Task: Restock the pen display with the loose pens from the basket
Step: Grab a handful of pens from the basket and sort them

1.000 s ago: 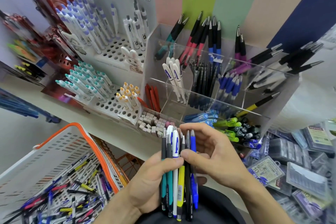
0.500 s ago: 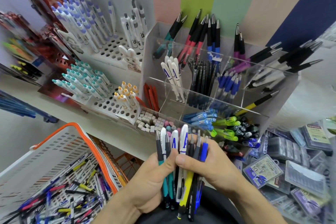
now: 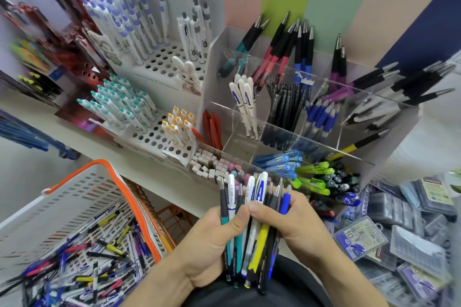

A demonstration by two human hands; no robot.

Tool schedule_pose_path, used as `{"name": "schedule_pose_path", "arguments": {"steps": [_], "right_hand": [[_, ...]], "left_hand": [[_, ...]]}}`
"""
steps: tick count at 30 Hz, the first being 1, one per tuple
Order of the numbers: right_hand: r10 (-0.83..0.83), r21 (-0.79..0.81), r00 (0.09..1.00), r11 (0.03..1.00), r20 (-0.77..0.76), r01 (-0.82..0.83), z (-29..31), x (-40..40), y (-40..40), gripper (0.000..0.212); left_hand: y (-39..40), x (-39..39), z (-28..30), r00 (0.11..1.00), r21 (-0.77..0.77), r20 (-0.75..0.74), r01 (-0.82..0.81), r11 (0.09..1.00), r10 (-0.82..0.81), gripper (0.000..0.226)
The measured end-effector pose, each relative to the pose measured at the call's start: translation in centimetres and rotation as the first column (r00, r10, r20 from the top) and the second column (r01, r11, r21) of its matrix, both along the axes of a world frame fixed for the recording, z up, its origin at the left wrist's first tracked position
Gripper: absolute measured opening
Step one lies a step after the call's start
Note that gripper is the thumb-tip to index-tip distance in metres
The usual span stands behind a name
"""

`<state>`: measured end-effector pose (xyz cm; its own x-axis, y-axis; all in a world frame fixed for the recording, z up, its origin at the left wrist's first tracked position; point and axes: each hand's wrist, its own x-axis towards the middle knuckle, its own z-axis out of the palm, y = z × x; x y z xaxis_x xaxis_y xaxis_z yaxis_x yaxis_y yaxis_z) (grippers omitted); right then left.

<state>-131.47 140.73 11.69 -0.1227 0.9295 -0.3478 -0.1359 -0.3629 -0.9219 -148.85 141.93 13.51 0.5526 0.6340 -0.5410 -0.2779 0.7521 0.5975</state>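
Head view: left hand (image 3: 212, 244) and right hand (image 3: 296, 227), fingers clamped together on bundle of pens (image 3: 252, 219), slim plastic barrels, tips up, low centre. Clear acrylic pen display (image 3: 287, 129) just behind, compartments part-filled. White slotted basket (image 3: 82, 197), orange rim, lower left, loose pens inside. Perforated white rack (image 3: 159, 62) left of display.
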Motion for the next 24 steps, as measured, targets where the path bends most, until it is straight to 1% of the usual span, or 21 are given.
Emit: {"name": "schedule_pose_path", "arguments": {"steps": [3,6,9,11,12,15,16,19,20,22,24], "right_hand": [[-0.007,-0.018,1.000,1.000,0.005,0.008,0.0,0.0,0.0,0.023],[-0.016,-0.043,0.999,0.999,0.039,0.018,0.0,0.1,0.1,0.044],[0.008,-0.058,0.996,0.998,0.089,-0.003,-0.1,-0.1,0.3,0.054],[0.035,-0.065,0.994,0.997,0.101,-0.029,0.1,-0.3,0.4,0.054],[0.051,-0.072,0.994,0.996,0.095,-0.044,0.0,-0.2,0.4,0.050],[0.071,-0.046,0.993,0.997,0.095,-0.066,0.0,-0.4,0.4,0.022],[0.066,-0.037,0.993,0.997,0.099,-0.063,0.2,-0.6,0.3,0.023],[0.076,-0.018,0.986,0.997,0.150,-0.074,0.3,-1.3,0.2,0.048],[0.079,-0.019,0.987,0.997,0.137,-0.077,0.2,-1.4,0.2,0.052],[0.065,-0.039,0.996,0.997,0.068,-0.062,0.6,-1.4,0.1,0.053],[0.031,-0.056,0.999,0.998,0.044,-0.029,1.1,-1.4,0.2,0.053]], "left_hand": [[-0.1,0.2,-0.3,0.998,0.036,-0.040,-0.041,0.999,0.042,0.039],[-0.2,0.0,-0.8,0.997,0.064,-0.049,-0.056,0.996,0.059,0.029],[-0.3,-0.2,-1.0,0.995,0.086,-0.065,-0.064,0.994,0.070,0.027],[-0.3,-0.1,-0.9,0.996,0.113,-0.067,-0.048,0.992,0.056,0.028],[-0.4,-0.1,-0.8,0.997,0.126,-0.062,-0.041,0.991,0.049,0.029],[-0.3,0.0,-0.8,0.998,0.177,-0.063,-0.015,0.984,0.026,0.035],[-0.3,0.2,-0.8,0.997,0.195,-0.074,-0.006,0.981,0.021,0.037],[-0.3,0.6,-1.0,0.994,0.228,-0.104,-0.021,0.973,0.046,0.036],[-0.3,0.7,-1.1,0.993,0.222,-0.097,-0.042,0.974,0.065,0.034],[-0.4,0.6,-1.3,0.993,0.188,-0.077,-0.070,0.980,0.086,0.031],[-0.3,0.5,-1.3,0.994,0.154,-0.073,-0.073,0.985,0.085,0.030]]}}
